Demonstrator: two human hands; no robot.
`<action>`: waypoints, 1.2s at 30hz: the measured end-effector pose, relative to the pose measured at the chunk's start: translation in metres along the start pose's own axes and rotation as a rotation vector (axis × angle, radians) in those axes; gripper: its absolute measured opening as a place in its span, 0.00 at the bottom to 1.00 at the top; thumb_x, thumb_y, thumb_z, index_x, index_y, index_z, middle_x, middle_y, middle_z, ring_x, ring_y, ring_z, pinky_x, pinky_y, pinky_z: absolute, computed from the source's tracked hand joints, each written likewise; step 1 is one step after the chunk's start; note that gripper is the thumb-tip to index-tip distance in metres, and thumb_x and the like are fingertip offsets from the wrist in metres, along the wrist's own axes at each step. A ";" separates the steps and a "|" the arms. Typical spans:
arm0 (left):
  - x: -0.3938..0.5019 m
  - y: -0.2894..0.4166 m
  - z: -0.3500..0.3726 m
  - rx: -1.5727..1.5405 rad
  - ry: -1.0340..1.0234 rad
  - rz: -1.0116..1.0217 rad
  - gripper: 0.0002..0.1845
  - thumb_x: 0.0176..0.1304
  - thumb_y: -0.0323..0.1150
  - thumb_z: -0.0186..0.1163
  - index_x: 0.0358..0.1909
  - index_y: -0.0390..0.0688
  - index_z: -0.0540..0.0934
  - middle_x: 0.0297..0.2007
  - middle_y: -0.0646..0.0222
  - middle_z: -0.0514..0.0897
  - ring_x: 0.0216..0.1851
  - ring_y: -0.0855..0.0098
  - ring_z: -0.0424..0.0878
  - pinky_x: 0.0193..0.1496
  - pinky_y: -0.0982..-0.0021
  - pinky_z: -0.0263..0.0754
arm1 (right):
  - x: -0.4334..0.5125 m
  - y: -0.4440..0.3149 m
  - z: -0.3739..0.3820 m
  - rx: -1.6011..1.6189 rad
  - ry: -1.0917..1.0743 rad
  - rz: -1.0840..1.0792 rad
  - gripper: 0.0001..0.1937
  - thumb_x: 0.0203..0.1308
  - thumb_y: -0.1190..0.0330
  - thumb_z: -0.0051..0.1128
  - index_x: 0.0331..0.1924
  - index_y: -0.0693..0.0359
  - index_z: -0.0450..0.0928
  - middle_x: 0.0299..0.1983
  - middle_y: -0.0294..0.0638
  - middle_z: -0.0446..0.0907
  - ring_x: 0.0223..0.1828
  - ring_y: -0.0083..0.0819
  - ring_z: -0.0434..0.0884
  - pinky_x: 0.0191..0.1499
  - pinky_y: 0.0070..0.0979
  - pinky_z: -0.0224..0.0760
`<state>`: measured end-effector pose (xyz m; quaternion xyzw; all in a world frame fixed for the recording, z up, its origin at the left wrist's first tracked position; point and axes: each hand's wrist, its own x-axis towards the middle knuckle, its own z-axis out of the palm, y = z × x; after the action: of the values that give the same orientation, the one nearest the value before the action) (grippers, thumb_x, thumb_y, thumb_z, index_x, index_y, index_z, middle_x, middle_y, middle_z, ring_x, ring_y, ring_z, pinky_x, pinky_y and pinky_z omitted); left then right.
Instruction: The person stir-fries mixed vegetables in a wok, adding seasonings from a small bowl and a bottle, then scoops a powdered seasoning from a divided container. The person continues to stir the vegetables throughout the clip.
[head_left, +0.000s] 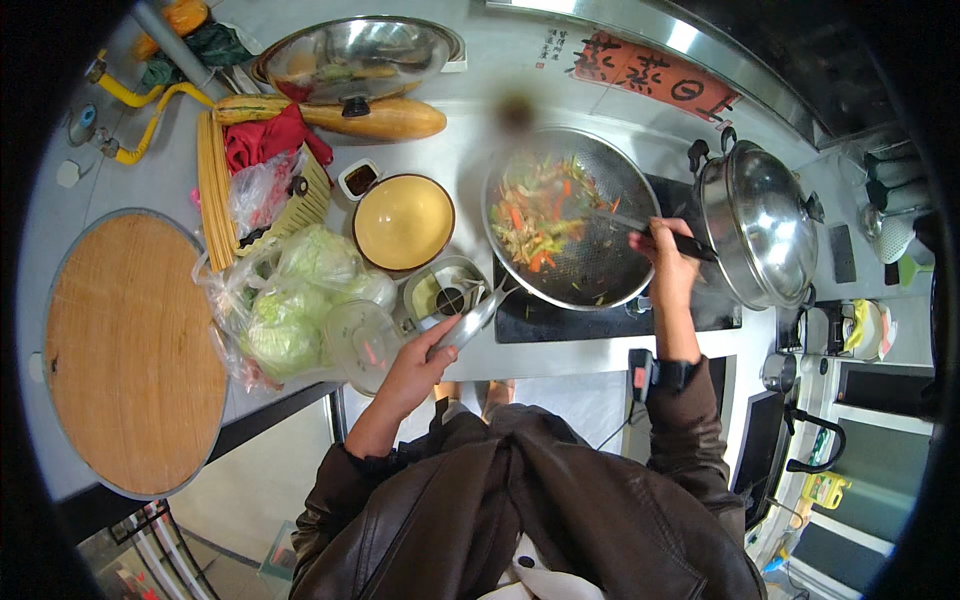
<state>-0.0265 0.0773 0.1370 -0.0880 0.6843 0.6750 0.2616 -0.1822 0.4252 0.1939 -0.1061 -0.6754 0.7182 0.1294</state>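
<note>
My left hand (416, 367) grips the silver handle (480, 319) of a wok (600, 270) on the black cooktop (720, 319). In my right hand (670, 259) is the black handle of a metal cooking utensil (622, 220), probably a spatula. Its head reaches into the food and is blurred, so its shape is unclear. Shredded vegetables (525, 217) with orange strips, likely carrot, gather in the left half of the wok. Dark textured metal shows on the wok's right side.
A lidded steel pot (757, 225) stands close right of the wok. Left of it are a yellow bowl (403, 223), a seasoning container (427, 289), a small sauce dish (360, 180), bagged cabbage (285, 330) and a round wooden board (139, 352). A large lid (360, 60) leans behind a long squash (382, 118).
</note>
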 end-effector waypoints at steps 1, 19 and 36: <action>0.000 0.000 0.000 -0.008 0.001 0.004 0.29 0.71 0.29 0.58 0.73 0.45 0.67 0.48 0.73 0.80 0.41 0.82 0.71 0.48 0.76 0.72 | -0.002 0.003 -0.011 -0.033 0.073 0.003 0.08 0.68 0.69 0.58 0.41 0.66 0.79 0.35 0.43 0.82 0.31 0.36 0.87 0.38 0.30 0.84; 0.001 0.000 0.001 -0.019 0.003 -0.032 0.30 0.71 0.29 0.56 0.75 0.52 0.66 0.36 0.73 0.81 0.26 0.85 0.65 0.30 0.82 0.65 | -0.018 -0.045 -0.084 -0.218 -0.011 -0.007 0.06 0.66 0.72 0.59 0.36 0.66 0.77 0.30 0.41 0.81 0.26 0.30 0.85 0.31 0.24 0.82; -0.004 0.006 0.004 0.033 0.040 -0.020 0.29 0.69 0.28 0.58 0.72 0.44 0.69 0.54 0.68 0.81 0.45 0.79 0.75 0.51 0.75 0.73 | 0.052 -0.046 -0.003 -0.393 -0.860 -0.165 0.11 0.54 0.72 0.64 0.42 0.66 0.84 0.40 0.40 0.85 0.48 0.30 0.82 0.53 0.28 0.73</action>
<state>-0.0252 0.0805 0.1438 -0.1042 0.6993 0.6592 0.2561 -0.2280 0.4471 0.2411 0.2323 -0.7968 0.5430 -0.1278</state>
